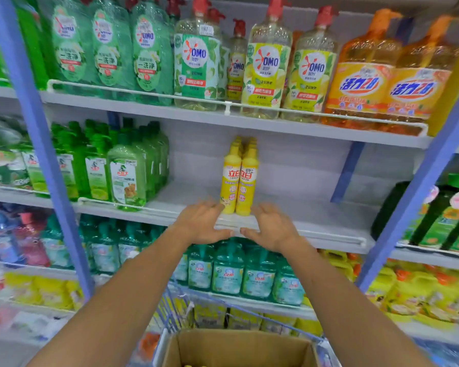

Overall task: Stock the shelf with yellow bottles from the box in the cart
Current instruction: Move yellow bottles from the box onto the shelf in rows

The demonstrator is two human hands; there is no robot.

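Note:
Two rows of yellow bottles (239,178) with red-and-white labels stand upright side by side on the middle white shelf (316,215), reaching back toward the wall. My left hand (204,223) hovers just left of the front bottles, fingers spread, holding nothing. My right hand (272,227) is just right of them, also spread and empty. Neither hand clearly touches a bottle. At the bottom centre, an open cardboard box (239,348) sits in the blue wire cart (175,311); a few yellow bottle caps show at its bottom edge.
Green bottles (127,176) fill the same shelf's left end; bare shelf lies on both sides of the yellow rows. Large OMO and orange bottles (265,70) stand on the shelf above, teal bottles (228,274) below. Blue uprights (37,144) frame the bay.

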